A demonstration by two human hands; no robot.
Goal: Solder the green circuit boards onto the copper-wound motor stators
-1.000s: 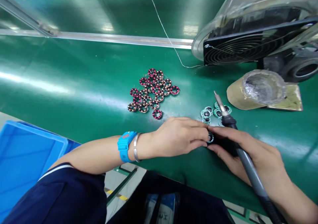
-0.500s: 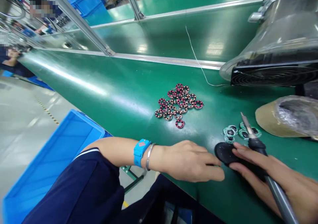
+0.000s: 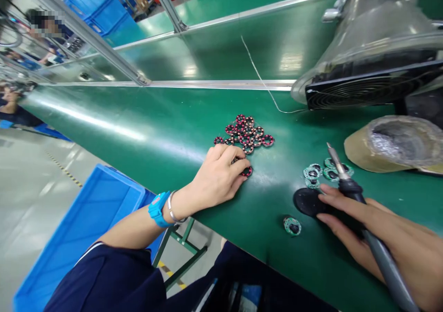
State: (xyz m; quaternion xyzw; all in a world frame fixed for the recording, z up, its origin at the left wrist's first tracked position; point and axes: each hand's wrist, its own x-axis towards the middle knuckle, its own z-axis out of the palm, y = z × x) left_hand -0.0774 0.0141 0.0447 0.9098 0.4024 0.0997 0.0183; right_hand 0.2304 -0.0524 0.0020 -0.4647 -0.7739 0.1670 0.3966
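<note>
My left hand (image 3: 219, 176) is at the near edge of a cluster of small wire-wound stator rings (image 3: 248, 139). Its thumb and fingertips close on one stator ring (image 3: 246, 171), partly covered by the fingers. My right hand (image 3: 387, 229) holds a soldering iron (image 3: 380, 252), its bare tip pointing up and away. The thumb and a finger of that hand also touch the edge of a black round piece (image 3: 308, 202). One ring with a green circuit board (image 3: 292, 226) lies alone between the hands. Several more green-board rings (image 3: 313, 173) lie beyond the black piece.
A fan (image 3: 367, 86) under a clear plastic hood (image 3: 374, 30) stands at the back right. Before it lies a tape-coloured roll-like container (image 3: 363, 148). Thin solder-like wire (image 3: 259, 74) crosses the metal rail (image 3: 221, 85). A blue bin (image 3: 93, 229) is at the left, below the green bench (image 3: 155, 132).
My left hand has moved left from beside the black piece to the stator rings and closed on one. A green-board ring now shows where that hand was. The view has shifted slightly.
</note>
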